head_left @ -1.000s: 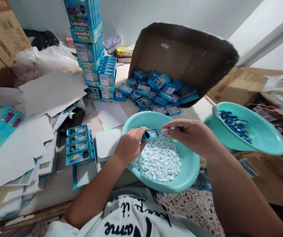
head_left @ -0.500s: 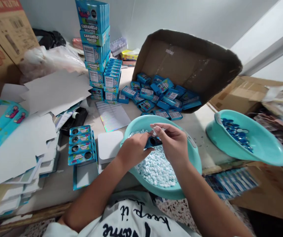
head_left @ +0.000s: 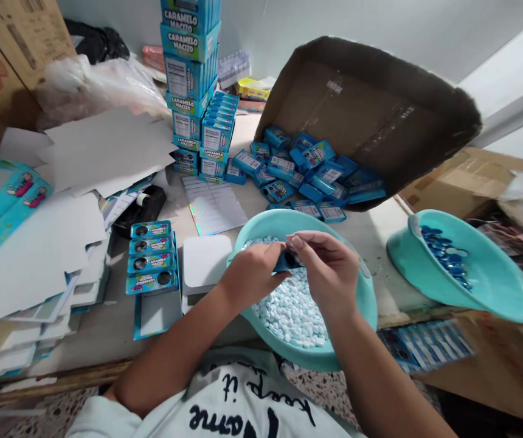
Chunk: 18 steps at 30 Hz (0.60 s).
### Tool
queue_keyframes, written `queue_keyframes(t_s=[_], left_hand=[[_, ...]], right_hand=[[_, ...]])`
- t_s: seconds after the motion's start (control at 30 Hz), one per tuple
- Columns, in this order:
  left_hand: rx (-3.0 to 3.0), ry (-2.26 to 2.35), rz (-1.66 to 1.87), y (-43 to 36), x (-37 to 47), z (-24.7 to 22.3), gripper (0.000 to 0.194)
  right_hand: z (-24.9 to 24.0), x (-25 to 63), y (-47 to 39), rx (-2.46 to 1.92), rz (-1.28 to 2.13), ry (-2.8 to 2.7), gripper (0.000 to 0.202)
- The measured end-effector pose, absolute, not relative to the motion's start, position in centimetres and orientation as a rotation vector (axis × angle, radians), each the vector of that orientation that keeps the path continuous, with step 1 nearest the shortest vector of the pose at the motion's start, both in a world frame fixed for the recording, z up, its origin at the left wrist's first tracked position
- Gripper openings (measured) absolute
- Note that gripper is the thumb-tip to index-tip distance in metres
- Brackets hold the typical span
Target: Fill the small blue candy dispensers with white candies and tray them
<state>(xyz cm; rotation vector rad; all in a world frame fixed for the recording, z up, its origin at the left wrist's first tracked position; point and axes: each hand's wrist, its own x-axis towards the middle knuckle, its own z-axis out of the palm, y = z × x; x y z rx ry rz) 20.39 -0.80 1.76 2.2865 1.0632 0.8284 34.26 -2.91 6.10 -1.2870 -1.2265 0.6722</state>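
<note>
Both hands are over a turquoise basin [head_left: 365, 304] full of small pale candies [head_left: 291, 313]. My left hand [head_left: 253, 271] grips a small blue box [head_left: 286, 260], whose dark round window faces up. Above the right end of this box, my right hand [head_left: 329, 261] is closed in a pinch, with a small white candy [head_left: 296, 241] at its fingertips. The fingers partly cover the box. To the left, several blue candy boxes [head_left: 151, 263] stand in a row in an open display tray [head_left: 157, 316].
Behind the basin, a tipped cardboard box [head_left: 371, 91] holds loose blue boxes [head_left: 318, 155]. Tall stacks of display boxes [head_left: 186, 73] stand at the back. Flat card sheets [head_left: 61, 243] pile up at left. A second turquoise basin [head_left: 494, 267] with blue pieces is at right.
The view has shifted slightly. The right hand's fingers have closed in nearer the box, and the candies that showed at its fingertips are now mostly covered. The left hand still holds the box.
</note>
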Motion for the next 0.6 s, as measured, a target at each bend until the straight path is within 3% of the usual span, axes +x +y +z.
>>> queue_keyframes(t_s=[0.2, 0.43, 0.6], left_hand=[[2.249, 1.017, 0.903, -0.8, 20.1, 1.8, 0.042], [2.239, 1.066, 1.049, -0.9, 19.9, 1.4, 0.037], [2.258, 1.082, 1.088, -0.9, 19.9, 1.3, 0.040]], right_hand=[[6.5, 34.3, -3.1, -1.211, 0.692, -1.247, 0.012], [6.5, 37.7, -3.0, -1.398, 0.228, -1.439, 0.019], [6.7, 37.9, -3.0, -1.450, 0.118, -1.806, 0.013]])
